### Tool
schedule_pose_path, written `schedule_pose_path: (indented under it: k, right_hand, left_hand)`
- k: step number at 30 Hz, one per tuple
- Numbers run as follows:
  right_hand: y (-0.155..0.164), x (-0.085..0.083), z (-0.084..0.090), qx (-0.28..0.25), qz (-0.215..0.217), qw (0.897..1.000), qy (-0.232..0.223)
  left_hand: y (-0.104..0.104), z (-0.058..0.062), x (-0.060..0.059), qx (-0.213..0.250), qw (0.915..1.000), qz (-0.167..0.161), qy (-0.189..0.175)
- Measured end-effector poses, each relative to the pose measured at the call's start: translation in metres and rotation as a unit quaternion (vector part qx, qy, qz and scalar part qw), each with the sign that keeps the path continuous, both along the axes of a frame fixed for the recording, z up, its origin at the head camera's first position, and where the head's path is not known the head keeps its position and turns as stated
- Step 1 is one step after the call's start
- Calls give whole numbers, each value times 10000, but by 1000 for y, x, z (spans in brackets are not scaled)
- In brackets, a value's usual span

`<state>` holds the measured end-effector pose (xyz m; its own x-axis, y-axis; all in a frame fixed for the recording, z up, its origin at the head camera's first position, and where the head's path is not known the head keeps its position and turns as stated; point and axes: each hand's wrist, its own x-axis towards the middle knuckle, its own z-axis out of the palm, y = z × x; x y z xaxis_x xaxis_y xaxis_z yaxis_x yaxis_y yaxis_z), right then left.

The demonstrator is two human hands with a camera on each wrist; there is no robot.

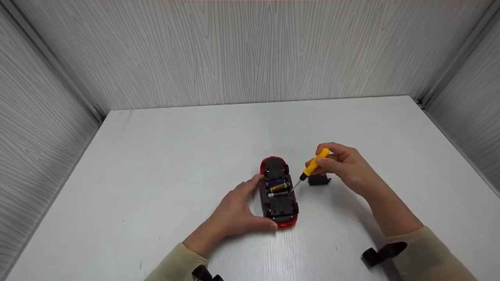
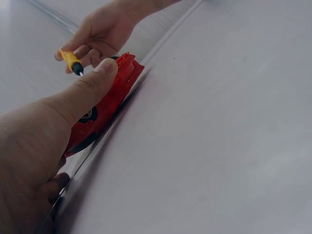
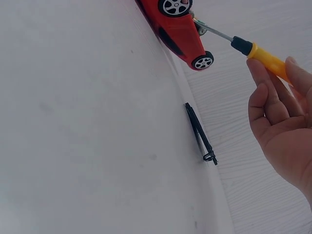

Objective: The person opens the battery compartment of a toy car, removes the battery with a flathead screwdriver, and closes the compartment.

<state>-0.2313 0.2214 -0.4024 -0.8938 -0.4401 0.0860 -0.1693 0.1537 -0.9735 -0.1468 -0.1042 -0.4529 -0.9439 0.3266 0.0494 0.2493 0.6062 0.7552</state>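
Observation:
A red toy car lies upside down on the white table, its black underside up. My left hand grips it from the left, the thumb at the near end and the fingers along the side. Three batteries, one bluish, one yellow and one silvery, lie in its uncovered compartment; the yellow one sits slightly tilted. My right hand pinches a yellow-handled screwdriver. The shaft slants down to the compartment's right edge, by the silvery battery. In the right wrist view the screwdriver tip is partly hidden at the car.
A small black cover lies on the table just right of the car, below my right hand. In the right wrist view this thin cover has a small tab at one end. Wood-grain panels enclose the table's back and sides.

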Motion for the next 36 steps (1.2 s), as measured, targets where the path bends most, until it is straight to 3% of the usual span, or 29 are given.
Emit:
schedule_pose_path:
  k: [7,15,19,29,36]
  right_hand:
    - [-5,6,9,-54,-76,9996,269]
    - [-20,24,29,576,34,9933,1003]
    - [-22,27,31,540,129,9922,1114]
    - [-6,9,12,134,-90,9993,342]
    - [-2,3,5,54,-158,9998,47]
  left_hand:
    - [0,1,0,3,10000,7,19]
    - [0,1,0,-24,10000,-2,22]
    - [0,1,0,-39,10000,-7,8]
    - [0,-1,0,-68,10000,21,-13]
    - [0,1,0,-71,10000,15,30]
